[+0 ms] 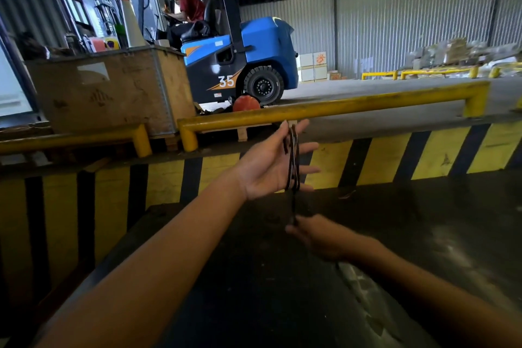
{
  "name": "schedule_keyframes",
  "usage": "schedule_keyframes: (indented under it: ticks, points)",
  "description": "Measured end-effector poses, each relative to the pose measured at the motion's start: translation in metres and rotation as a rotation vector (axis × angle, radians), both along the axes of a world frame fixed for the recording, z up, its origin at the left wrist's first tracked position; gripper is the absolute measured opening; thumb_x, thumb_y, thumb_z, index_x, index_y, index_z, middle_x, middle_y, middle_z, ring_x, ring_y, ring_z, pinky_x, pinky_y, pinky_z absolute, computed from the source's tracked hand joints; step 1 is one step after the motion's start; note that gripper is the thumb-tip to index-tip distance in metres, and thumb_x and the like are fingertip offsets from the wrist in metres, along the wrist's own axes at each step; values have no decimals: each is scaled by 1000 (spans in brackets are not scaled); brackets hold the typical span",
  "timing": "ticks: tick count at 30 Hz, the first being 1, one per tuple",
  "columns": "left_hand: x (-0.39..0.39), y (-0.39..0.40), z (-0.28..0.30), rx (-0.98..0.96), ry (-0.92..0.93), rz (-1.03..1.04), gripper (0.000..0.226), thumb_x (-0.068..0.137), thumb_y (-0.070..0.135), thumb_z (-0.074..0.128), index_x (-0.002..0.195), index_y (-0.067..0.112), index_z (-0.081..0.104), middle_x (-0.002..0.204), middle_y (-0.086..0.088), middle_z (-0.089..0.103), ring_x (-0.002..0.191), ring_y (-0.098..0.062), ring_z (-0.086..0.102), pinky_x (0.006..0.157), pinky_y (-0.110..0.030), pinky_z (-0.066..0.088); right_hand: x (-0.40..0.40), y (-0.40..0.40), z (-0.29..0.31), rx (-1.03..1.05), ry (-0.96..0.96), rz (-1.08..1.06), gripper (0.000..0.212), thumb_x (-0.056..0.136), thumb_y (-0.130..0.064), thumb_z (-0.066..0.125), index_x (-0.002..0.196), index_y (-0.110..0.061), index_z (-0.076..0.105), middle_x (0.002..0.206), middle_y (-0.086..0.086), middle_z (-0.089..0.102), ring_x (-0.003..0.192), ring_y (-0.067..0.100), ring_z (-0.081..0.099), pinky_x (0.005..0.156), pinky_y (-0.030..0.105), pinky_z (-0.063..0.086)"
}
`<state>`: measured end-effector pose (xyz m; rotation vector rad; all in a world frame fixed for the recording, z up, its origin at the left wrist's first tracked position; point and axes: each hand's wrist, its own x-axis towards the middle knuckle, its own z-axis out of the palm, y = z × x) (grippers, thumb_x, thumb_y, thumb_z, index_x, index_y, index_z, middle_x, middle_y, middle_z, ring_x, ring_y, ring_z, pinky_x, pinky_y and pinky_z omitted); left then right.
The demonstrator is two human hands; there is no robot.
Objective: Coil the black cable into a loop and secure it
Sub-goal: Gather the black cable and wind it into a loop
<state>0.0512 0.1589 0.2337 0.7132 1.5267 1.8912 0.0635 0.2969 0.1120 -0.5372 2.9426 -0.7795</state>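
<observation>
The black cable (293,159) is wound in several narrow loops around the spread fingers of my left hand (271,164), which is held up, palm toward me, in the middle of the view. One strand runs straight down from the loops to my right hand (319,237). That hand is blurred, sits just below the left one, and pinches the strand's lower end.
A yellow guard rail (333,109) and a yellow-and-black striped dock edge (381,158) lie just beyond my hands. Behind them stand a wooden crate (113,87) and a blue forklift (248,65) with a person seated in it. A dark surface (282,291) lies below my arms.
</observation>
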Motion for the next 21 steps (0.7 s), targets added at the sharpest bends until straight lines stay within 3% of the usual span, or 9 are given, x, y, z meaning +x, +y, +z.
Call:
schedule_keyframes:
  ticks: [4, 6, 8, 9, 11, 13, 15, 17, 21]
  points:
    - [-15, -4, -12, -151, 276, 348, 46, 99, 49, 19, 144, 43, 26, 159, -3, 19, 145, -33, 16, 111, -63, 15, 14, -9, 15, 53, -61, 134, 27, 96, -35, 36, 108, -16, 52, 82, -5, 56, 71, 5, 54, 71, 26, 47]
    - [-19, -13, -16, -381, 512, 457, 47, 99, 48, 17, 146, 41, 23, 155, -5, 28, 142, -26, 24, 113, -52, 20, 11, 8, 34, 72, -29, 118, 25, 96, -34, 37, 107, -18, 54, 84, -6, 57, 75, 5, 57, 72, 23, 48]
    - [-22, -23, -21, -743, 796, 484, 50, 100, 47, 17, 144, 29, 32, 121, -4, 56, 111, -16, 50, 91, -33, 39, 5, 29, 53, 106, 34, 94, 22, 96, -32, 40, 101, -19, 57, 87, -4, 59, 82, 10, 59, 78, 27, 49]
    - [-23, -28, -24, -908, 863, 439, 50, 101, 45, 19, 138, 21, 41, 101, -2, 57, 92, -13, 53, 78, -29, 40, 2, 41, 62, 124, 86, 75, 20, 95, -31, 42, 96, -19, 58, 85, -3, 58, 83, 12, 58, 79, 29, 48]
    - [-23, -33, -33, -1147, 816, 267, 45, 102, 39, 24, 121, 11, 53, 96, -7, 58, 85, -15, 53, 77, -29, 41, -3, 62, 81, 126, 224, 28, 18, 93, -31, 46, 85, -22, 59, 80, -4, 57, 79, 12, 56, 76, 29, 44]
    - [-20, -36, -36, -1256, 708, 127, 47, 102, 39, 23, 120, 11, 56, 114, -12, 61, 99, -18, 55, 88, -31, 38, -6, 78, 95, 51, 350, -14, 19, 91, -30, 51, 85, -16, 63, 78, -1, 59, 75, 12, 57, 70, 27, 42]
    - [-13, -36, -33, -1230, 562, 75, 49, 101, 44, 22, 131, 21, 52, 131, -9, 56, 107, -16, 53, 87, -27, 37, -9, 83, 100, -55, 457, -46, 20, 88, -28, 55, 86, -12, 66, 75, -3, 61, 71, 10, 57, 63, 25, 40]
    - [-4, -35, -30, -1051, 294, -78, 45, 99, 49, 22, 137, 35, 43, 141, -7, 47, 109, -16, 52, 83, -30, 42, -13, 81, 99, -158, 574, -87, 17, 88, -27, 56, 84, -14, 66, 73, -1, 62, 69, 9, 57, 60, 24, 39]
    - [18, -23, -12, -299, 60, -444, 47, 94, 52, 24, 139, 45, 36, 140, -4, 48, 124, -27, 50, 95, -52, 44, -17, 67, 84, -355, 685, -151, 21, 93, -26, 48, 86, -12, 62, 78, 6, 63, 73, 16, 59, 65, 31, 46]
